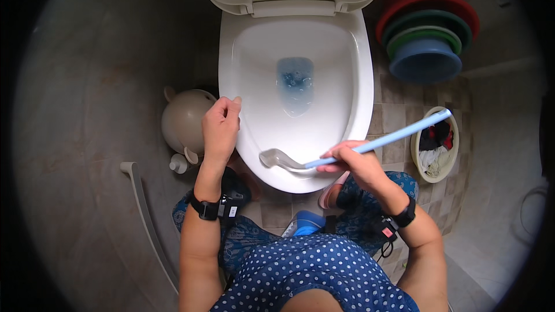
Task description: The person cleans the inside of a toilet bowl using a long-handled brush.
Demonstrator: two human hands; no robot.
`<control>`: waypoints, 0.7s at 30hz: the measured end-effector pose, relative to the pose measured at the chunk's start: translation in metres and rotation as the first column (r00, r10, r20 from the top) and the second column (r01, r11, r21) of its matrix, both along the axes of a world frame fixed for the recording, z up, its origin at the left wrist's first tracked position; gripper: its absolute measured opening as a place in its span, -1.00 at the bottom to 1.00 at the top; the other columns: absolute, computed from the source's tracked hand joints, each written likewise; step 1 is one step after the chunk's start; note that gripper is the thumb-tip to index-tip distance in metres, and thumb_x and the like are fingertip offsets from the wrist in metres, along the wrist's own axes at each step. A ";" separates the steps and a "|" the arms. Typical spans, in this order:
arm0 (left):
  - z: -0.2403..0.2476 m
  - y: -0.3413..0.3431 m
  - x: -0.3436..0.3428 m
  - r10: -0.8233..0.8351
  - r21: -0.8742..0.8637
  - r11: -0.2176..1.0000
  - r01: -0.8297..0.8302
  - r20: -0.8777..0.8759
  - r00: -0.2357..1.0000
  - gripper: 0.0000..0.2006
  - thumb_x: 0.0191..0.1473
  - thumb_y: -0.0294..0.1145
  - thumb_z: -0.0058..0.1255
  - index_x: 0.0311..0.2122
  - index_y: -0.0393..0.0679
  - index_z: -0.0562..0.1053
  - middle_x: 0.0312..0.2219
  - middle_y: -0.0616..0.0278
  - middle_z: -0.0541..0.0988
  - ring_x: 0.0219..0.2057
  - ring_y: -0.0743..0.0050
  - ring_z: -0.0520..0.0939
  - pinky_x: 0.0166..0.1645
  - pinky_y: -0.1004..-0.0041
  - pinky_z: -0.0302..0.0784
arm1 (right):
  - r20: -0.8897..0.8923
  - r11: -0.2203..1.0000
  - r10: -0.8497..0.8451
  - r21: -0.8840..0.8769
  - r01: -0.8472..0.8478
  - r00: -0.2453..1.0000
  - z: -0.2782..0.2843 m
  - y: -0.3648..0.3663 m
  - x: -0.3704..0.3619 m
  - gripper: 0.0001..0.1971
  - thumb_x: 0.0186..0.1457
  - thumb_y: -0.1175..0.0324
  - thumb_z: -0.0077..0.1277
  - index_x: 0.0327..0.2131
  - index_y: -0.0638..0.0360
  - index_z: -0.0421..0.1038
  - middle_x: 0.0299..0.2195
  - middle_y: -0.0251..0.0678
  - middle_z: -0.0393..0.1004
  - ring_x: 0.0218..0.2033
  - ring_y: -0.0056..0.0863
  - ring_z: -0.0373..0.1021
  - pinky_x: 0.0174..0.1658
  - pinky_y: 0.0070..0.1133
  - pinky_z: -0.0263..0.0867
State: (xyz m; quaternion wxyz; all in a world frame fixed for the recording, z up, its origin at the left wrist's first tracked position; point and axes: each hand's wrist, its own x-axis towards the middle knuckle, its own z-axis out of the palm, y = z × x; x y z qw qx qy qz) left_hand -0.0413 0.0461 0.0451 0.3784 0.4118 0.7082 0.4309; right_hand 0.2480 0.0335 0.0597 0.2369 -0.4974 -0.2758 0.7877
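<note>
My right hand (356,160) is closed round the light blue handle of a toilet brush (399,134). The handle slants up to the right, and the grey curved head rests at the near inner side of the white toilet bowl (248,69). My left hand (221,120) is curled closed at the bowl's left rim, with no object showing in it. Blue-tinted water (296,78) lies in the bowl's drain. The lid and seat (295,8) are raised at the far side.
Left of the bowl stand a beige round bin (185,118) and a white bottle (178,164). Stacked coloured basins (426,60) sit at the far right, with a cream basket (455,138) of cloths nearer. A pale grab rail (144,214) runs along the left wall.
</note>
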 end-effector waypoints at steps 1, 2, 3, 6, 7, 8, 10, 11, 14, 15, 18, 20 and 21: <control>-0.001 0.001 0.003 -0.023 -0.011 1.000 0.023 0.008 1.000 -0.65 0.17 -0.21 -0.03 -0.57 -0.22 0.33 -0.76 0.40 0.30 -0.67 0.72 0.27 -0.56 0.56 0.20 | -0.027 0.998 -0.056 -0.014 0.056 0.998 0.001 0.002 -0.009 -0.80 0.12 0.49 -0.13 -0.33 0.48 0.44 -0.36 0.02 0.53 -0.35 -0.33 0.55 -0.25 -0.69 0.50; -0.002 0.003 0.005 -0.043 -0.022 0.999 0.043 0.010 0.999 -0.65 0.17 -0.21 -0.02 -0.56 -0.24 0.34 -0.76 0.40 0.31 -0.66 0.71 0.27 -0.55 0.55 0.21 | -0.053 0.997 -0.079 0.018 0.080 0.995 -0.007 0.007 -0.021 -0.81 0.12 0.50 -0.12 -0.34 0.48 0.44 -0.36 0.01 0.53 -0.35 -0.35 0.55 -0.24 -0.69 0.50; -0.006 0.005 0.008 -0.049 -0.019 0.999 0.049 0.011 0.999 -0.65 0.17 -0.21 -0.02 -0.56 -0.24 0.34 -0.76 0.40 0.31 -0.66 0.71 0.27 -0.55 0.55 0.21 | -0.080 0.993 -0.101 0.049 0.105 0.992 -0.016 0.012 -0.031 -0.81 0.12 0.50 -0.11 -0.34 0.48 0.44 -0.35 -0.01 0.53 -0.35 -0.36 0.55 -0.24 -0.70 0.49; -0.010 0.003 0.007 -0.067 -0.037 0.997 0.066 -0.042 0.997 -0.66 0.15 -0.23 0.00 -0.53 -0.28 0.36 -0.73 0.33 0.33 -0.61 0.64 0.26 -0.49 0.51 0.26 | -0.055 0.997 -0.074 -0.003 0.074 0.996 -0.019 0.013 -0.031 -0.81 0.11 0.49 -0.09 -0.35 0.48 0.44 -0.36 -0.02 0.53 -0.34 -0.37 0.55 -0.23 -0.70 0.49; -0.009 0.001 0.007 -0.064 -0.041 0.997 0.062 -0.042 0.997 -0.66 0.15 -0.23 0.00 -0.53 -0.28 0.36 -0.73 0.33 0.33 -0.61 0.64 0.26 -0.49 0.51 0.26 | -0.044 0.998 -0.051 -0.043 0.049 0.998 -0.017 0.010 -0.022 -0.81 0.11 0.48 -0.09 -0.35 0.48 0.44 -0.36 -0.01 0.53 -0.35 -0.35 0.55 -0.23 -0.69 0.49; -0.008 0.000 0.006 -0.068 -0.047 0.997 0.066 -0.055 0.996 -0.66 0.15 -0.22 0.00 -0.53 -0.28 0.36 -0.73 0.33 0.32 -0.61 0.65 0.26 -0.49 0.51 0.26 | -0.017 0.999 -0.009 -0.033 0.008 1.000 -0.014 0.005 -0.011 -0.80 0.12 0.48 -0.11 -0.35 0.49 0.44 -0.38 0.02 0.53 -0.35 -0.31 0.55 -0.24 -0.67 0.51; -0.006 -0.002 0.006 -0.072 -0.056 0.996 0.068 -0.066 0.995 -0.67 0.15 -0.22 0.00 -0.53 -0.28 0.36 -0.73 0.33 0.32 -0.61 0.65 0.26 -0.49 0.51 0.26 | 0.021 0.999 0.045 -0.011 -0.045 0.999 -0.007 0.003 0.011 -0.79 0.12 0.50 -0.15 -0.35 0.52 0.43 -0.36 0.05 0.52 -0.35 -0.27 0.55 -0.25 -0.65 0.52; -0.004 -0.002 0.007 -0.077 -0.063 0.995 0.072 -0.080 0.994 -0.67 0.14 -0.23 0.01 -0.53 -0.28 0.36 -0.73 0.33 0.31 -0.61 0.65 0.26 -0.50 0.51 0.26 | 0.025 0.999 0.043 -0.003 -0.043 0.999 -0.003 0.004 0.015 -0.78 0.12 0.51 -0.17 -0.36 0.53 0.43 -0.36 0.04 0.51 -0.34 -0.27 0.55 -0.24 -0.65 0.52; -0.004 -0.001 0.008 -0.085 -0.056 0.995 0.080 -0.079 0.993 -0.67 0.14 -0.23 0.01 -0.53 -0.27 0.36 -0.73 0.33 0.31 -0.61 0.64 0.25 -0.50 0.51 0.26 | -0.058 0.987 -0.133 0.085 0.138 0.989 0.005 0.006 0.004 -0.78 0.11 0.51 -0.17 -0.36 0.53 0.42 -0.35 0.04 0.51 -0.32 -0.27 0.55 -0.23 -0.65 0.51; -0.004 -0.001 0.009 -0.087 -0.043 0.996 0.084 -0.064 0.994 -0.68 0.14 -0.24 0.01 -0.53 -0.27 0.36 -0.73 0.33 0.31 -0.61 0.64 0.25 -0.50 0.50 0.26 | -0.058 0.987 -0.133 0.086 0.138 0.989 0.004 0.007 -0.003 -0.78 0.11 0.51 -0.17 -0.36 0.53 0.42 -0.35 0.04 0.51 -0.32 -0.27 0.55 -0.23 -0.65 0.51; -0.004 0.001 0.010 -0.084 -0.030 0.996 0.083 -0.042 0.996 -0.68 0.14 -0.25 0.01 -0.53 -0.28 0.35 -0.73 0.33 0.30 -0.61 0.64 0.25 -0.50 0.51 0.26 | -0.085 0.987 -0.152 0.032 0.156 0.985 -0.005 0.011 -0.026 -0.79 0.12 0.49 -0.15 -0.36 0.52 0.41 -0.35 0.02 0.51 -0.32 -0.29 0.55 -0.21 -0.67 0.49; -0.004 0.000 0.008 -0.075 -0.038 0.997 0.073 -0.046 0.996 -0.68 0.14 -0.25 0.01 -0.54 -0.28 0.35 -0.73 0.33 0.30 -0.61 0.64 0.25 -0.50 0.51 0.26 | -0.067 0.994 -0.104 0.009 0.105 0.992 -0.007 0.010 -0.021 -0.79 0.13 0.49 -0.14 -0.36 0.52 0.42 -0.35 0.02 0.51 -0.33 -0.29 0.55 -0.22 -0.66 0.50; -0.004 0.000 0.008 -0.068 -0.045 0.997 0.066 -0.048 0.997 -0.68 0.14 -0.26 0.01 -0.54 -0.28 0.34 -0.73 0.33 0.30 -0.61 0.64 0.25 -0.50 0.51 0.26 | -0.047 0.998 -0.058 -0.012 0.057 0.997 -0.007 0.009 -0.016 -0.79 0.13 0.49 -0.14 -0.36 0.52 0.42 -0.35 0.02 0.52 -0.34 -0.29 0.55 -0.23 -0.66 0.50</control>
